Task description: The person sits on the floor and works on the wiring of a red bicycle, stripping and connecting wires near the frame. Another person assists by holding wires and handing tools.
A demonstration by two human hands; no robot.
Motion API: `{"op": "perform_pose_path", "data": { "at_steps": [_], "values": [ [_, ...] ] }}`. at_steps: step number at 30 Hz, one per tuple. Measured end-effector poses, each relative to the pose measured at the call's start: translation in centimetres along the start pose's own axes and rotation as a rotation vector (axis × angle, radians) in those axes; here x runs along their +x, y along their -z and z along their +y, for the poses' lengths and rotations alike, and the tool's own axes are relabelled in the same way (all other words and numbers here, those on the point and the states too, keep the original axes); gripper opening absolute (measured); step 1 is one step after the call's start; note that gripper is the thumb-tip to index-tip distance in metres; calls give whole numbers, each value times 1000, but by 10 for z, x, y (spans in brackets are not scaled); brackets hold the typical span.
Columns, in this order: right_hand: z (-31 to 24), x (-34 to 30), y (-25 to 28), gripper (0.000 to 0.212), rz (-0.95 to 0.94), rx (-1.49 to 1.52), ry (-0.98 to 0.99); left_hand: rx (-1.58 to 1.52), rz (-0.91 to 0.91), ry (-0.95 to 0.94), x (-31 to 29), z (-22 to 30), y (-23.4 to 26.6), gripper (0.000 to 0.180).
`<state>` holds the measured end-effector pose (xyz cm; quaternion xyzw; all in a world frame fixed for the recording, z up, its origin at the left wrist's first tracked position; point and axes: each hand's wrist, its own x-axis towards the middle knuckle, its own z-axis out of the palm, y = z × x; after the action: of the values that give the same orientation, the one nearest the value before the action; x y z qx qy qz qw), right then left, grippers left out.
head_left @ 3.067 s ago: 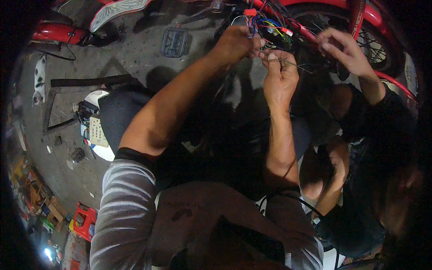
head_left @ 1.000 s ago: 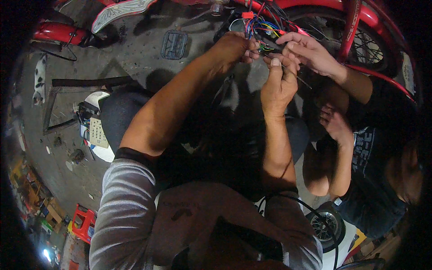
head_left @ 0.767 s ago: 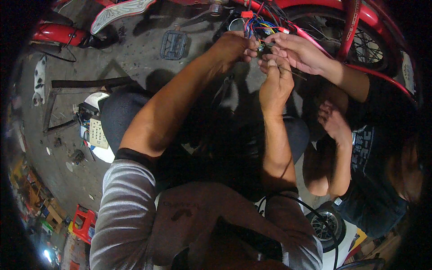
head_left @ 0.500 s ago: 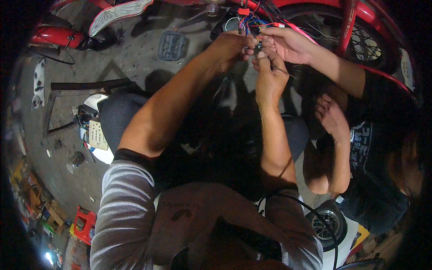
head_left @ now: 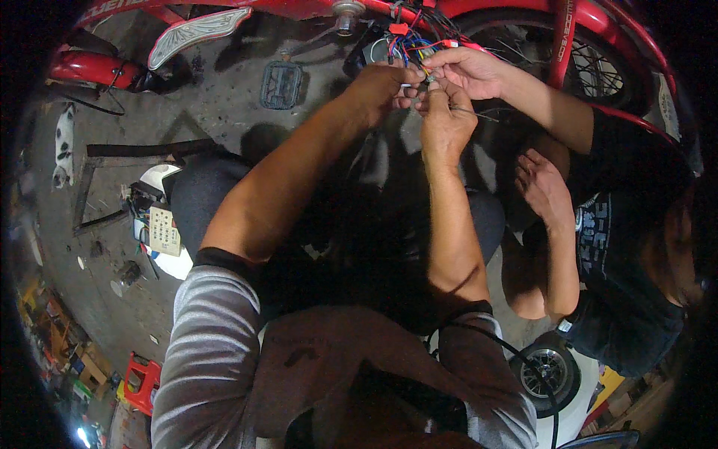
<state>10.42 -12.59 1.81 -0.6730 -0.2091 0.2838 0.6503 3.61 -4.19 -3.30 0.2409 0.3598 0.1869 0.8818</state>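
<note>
A bundle of multicoloured wires (head_left: 416,43) with a red connector (head_left: 399,29) hangs out of the red bike frame (head_left: 277,6). My left hand (head_left: 387,88) is closed in a pinch on wires at the bundle's lower end. Close beside it, my right hand (head_left: 447,123) pinches a thin wire between thumb and fingers; a dark thin strand (head_left: 479,114) sticks out past its knuckles. A co-worker's hand (head_left: 475,72) reaches in from the right and also grips at the wires. The exact joint between the fingertips is too small to make out.
A bike pedal (head_left: 282,84) and a spoked wheel (head_left: 598,75) lie beyond my hands. The co-worker's other hand (head_left: 544,183) rests near their knee. Left on the floor are a black metal frame (head_left: 88,179), a white basin (head_left: 173,263) with parts and a red stool (head_left: 140,382).
The view has shifted slightly, so the bike sits a little lower in it. My hands and the co-worker's hand stay at the wires, with small finger movements.
</note>
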Motion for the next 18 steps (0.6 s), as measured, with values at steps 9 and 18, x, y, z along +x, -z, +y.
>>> {"op": "perform_pose_path", "data": {
  "at_steps": [9, 18],
  "values": [
    [8, 3, 5, 16, 16, -95, 68, -38, 31, 16, -7, 7, -10, 12],
    [14, 5, 7, 18, 9, -83, 84, -8, 25, -44, -7, 8, -9, 9]
  ]
}}
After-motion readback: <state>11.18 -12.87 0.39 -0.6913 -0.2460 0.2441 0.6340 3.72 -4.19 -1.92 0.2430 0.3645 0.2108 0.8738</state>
